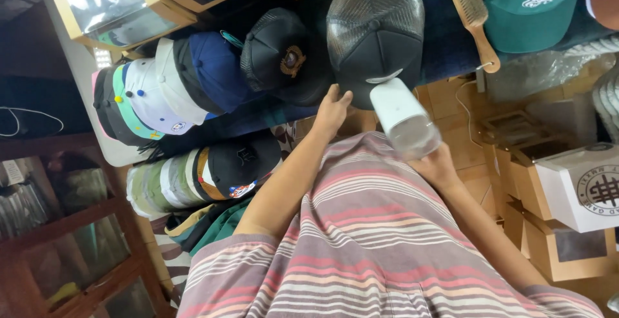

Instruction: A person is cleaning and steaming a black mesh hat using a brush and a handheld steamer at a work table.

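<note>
A black mesh-backed cap [374,28] rests on a dark blue surface [445,41] in front of me. My left hand [331,109] reaches up and grips the cap's lower edge with its fingertips. My right hand [438,166] holds a white handheld steamer [401,113] by its clear lower part. The steamer's white head points at the cap's front panel and almost touches it. My striped shirt fills the bottom of the view.
Left of the cap are another black cap with a badge [278,50], a row of nested caps [161,89] and a second row [206,176] below. A wooden brush [476,25] and a green cap [532,5] lie to the right. Cardboard boxes [580,189] stand at right, wooden cabinets [71,228] at left.
</note>
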